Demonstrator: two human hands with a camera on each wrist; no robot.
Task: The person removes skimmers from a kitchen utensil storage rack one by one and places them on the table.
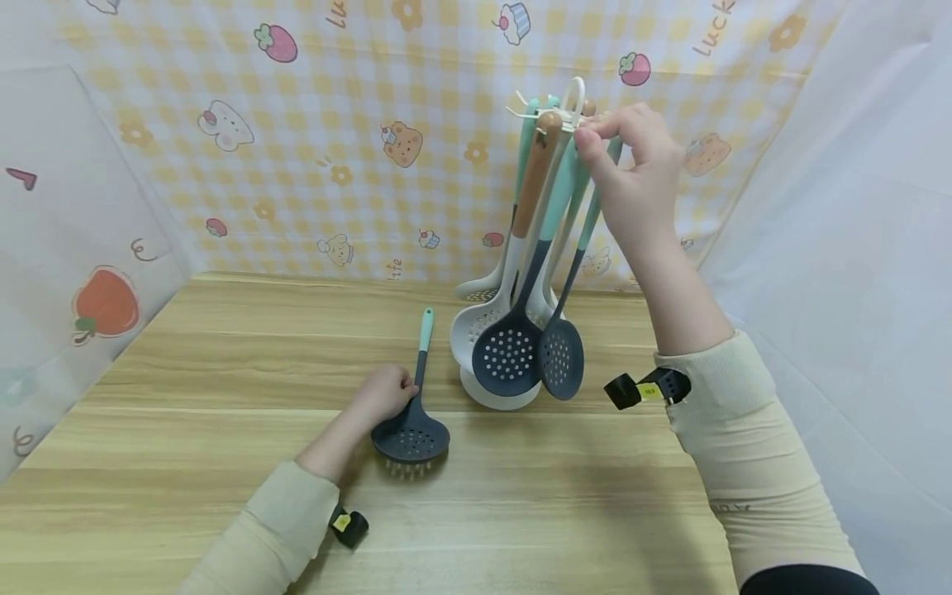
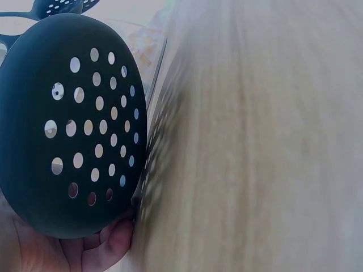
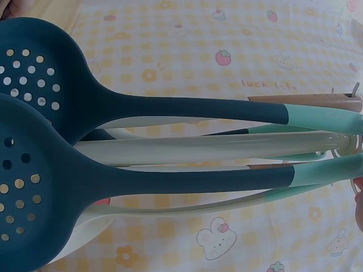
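Observation:
My left hand [image 1: 402, 388] grips a dark perforated skimmer [image 1: 411, 438] by its neck, just above the wooden table [image 1: 223, 372]. Its teal handle tip [image 1: 426, 322] points away from me. In the left wrist view the skimmer head [image 2: 68, 124] fills the left side, with my fingers [image 2: 108, 243] curled under its edge. My right hand [image 1: 591, 132] is raised to the top of a white utensil rack [image 1: 576, 91] and pinches the upper end of a hanging dark skimmer [image 1: 561, 355]. Beside it hangs a dark slotted spoon [image 1: 509, 355]. Both dark heads [image 3: 34, 73] [image 3: 28, 192] show in the right wrist view.
A white slotted ladle [image 1: 472, 322] and a wood-handled utensil [image 1: 539, 165] also hang on the rack, whose round base [image 1: 498, 395] stands on the table. A patterned cloth backdrop [image 1: 335, 165] and white side walls enclose the table.

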